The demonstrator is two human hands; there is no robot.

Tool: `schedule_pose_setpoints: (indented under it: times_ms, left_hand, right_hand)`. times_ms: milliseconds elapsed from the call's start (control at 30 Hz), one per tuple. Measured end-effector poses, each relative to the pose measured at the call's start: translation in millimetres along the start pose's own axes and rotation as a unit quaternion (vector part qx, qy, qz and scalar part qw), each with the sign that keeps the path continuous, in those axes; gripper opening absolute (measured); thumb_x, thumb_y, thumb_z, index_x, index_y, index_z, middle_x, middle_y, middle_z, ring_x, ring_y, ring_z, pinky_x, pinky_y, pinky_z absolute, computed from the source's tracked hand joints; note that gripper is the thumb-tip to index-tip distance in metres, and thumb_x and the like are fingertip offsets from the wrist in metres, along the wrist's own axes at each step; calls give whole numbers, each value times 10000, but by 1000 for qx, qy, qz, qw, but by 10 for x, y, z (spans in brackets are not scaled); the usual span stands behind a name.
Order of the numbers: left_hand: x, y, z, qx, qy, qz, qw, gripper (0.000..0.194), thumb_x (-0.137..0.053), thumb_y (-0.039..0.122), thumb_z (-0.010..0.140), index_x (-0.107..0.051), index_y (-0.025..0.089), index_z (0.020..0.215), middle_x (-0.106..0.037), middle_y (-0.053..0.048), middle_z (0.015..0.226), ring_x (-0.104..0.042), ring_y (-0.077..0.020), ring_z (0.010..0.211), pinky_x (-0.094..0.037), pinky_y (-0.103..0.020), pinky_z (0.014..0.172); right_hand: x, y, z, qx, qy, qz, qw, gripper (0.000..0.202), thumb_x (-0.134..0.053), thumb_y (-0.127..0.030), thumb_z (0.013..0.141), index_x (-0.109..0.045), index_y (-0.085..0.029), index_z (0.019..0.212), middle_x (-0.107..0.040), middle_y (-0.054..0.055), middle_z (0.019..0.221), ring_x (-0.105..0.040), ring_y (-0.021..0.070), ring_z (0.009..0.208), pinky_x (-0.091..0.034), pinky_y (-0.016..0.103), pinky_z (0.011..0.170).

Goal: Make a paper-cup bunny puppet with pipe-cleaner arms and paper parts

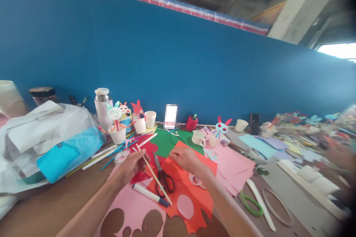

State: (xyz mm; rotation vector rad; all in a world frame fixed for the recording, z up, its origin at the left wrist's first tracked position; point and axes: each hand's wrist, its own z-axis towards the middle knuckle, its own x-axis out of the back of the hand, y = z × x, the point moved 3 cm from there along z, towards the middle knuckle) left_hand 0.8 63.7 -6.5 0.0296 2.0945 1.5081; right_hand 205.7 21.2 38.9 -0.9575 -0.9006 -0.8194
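Observation:
My left hand [137, 163] is closed on a thin cream-coloured stick [151, 172], which slants down to the right. My right hand [185, 158] is curled over orange-red paper [204, 196], its fingertips pressed together; whatever they hold is too small to make out. Between the hands lie black-handled scissors [166, 184], partly behind the stick. Below them is a white marker with a dark cap [150, 194]. A pink paper oval [185, 206] rests on the orange-red sheet. By my right wrist sits a tape roll [194, 179]. Pink paper with cut-out holes [133, 207] is nearest me.
Paper cups with rabbit-faced figures [117, 133] stand at the back left, near a white thermos [103, 107]. Another rabbit cup [215, 139] stands right of centre. A plastic bag [55, 137] fills the left. Pink sheets [233, 163] and a green loop [251, 205] lie right.

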Motion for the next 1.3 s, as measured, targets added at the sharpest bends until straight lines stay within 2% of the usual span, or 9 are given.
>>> schedule_pose_setpoints:
  times_ms: [133, 333, 433, 533, 733, 867, 1300]
  left_hand:
    - [-20, -87, 30, 39, 27, -56, 997, 250, -596, 354, 724, -543, 140, 606, -616, -21, 573, -470, -62, 398, -385, -182, 426]
    - [-44, -134, 42, 34, 24, -83, 996, 235, -585, 375, 726, -550, 149, 673, -593, -1, 519, -389, -39, 331, -256, -156, 352]
    - [-5, -152, 51, 33, 41, -90, 995, 232, -585, 373, 728, -560, 146, 689, -593, -2, 526, -375, -35, 327, -235, -157, 349]
    - [10, -167, 57, 33, 35, -87, 995, 250, -576, 393, 732, -568, 146, 691, -593, -5, 533, -396, -43, 340, -254, -169, 363]
    - [-13, -157, 40, 37, 33, -96, 994, 254, -586, 398, 718, -564, 148, 679, -567, 7, 502, -401, -44, 350, -254, -167, 371]
    - [-3, -167, 47, 41, 36, -97, 994, 240, -573, 389, 733, -564, 153, 687, -572, -1, 511, -453, -66, 397, -280, -170, 390]
    - [-46, -105, 25, 47, 33, -100, 993, 251, -464, 343, 823, -550, 148, 692, -585, -10, 523, -425, -55, 362, -273, -156, 380]
  right_hand:
    - [68, 29, 511, -16, 8, -64, 998, 244, -408, -299, 870, -648, -271, 840, -666, -33, 892, -583, 118, 806, -367, 198, 671]
    - [-37, 43, 1312, -46, 27, -114, 992, 301, -332, -326, 899, -619, -285, 980, -636, -6, 991, -562, 145, 897, -373, 227, 711]
    - [-98, 60, 1587, -58, 32, -136, 988, 342, -279, -314, 916, -596, -281, 1040, -624, 10, 994, -560, 140, 892, -371, 229, 715]
    - [-150, 73, 1769, -60, 29, -155, 986, 372, -237, -305, 929, -583, -283, 1066, -614, 17, 1005, -556, 139, 899, -371, 231, 717]
    - [-262, 120, 1948, -51, 15, -185, 981, 370, -233, -292, 932, -571, -287, 1080, -616, 31, 1001, -563, 151, 897, -373, 248, 714]
    - [-310, 148, 1995, -38, 5, -200, 979, 352, -264, -271, 925, -606, -251, 1006, -632, 43, 961, -572, 161, 875, -369, 251, 712]
    - [-375, 222, 1952, -4, 10, -218, 976, 313, -290, -222, 913, -591, -154, 962, -627, 97, 968, -564, 207, 896, -352, 300, 756]
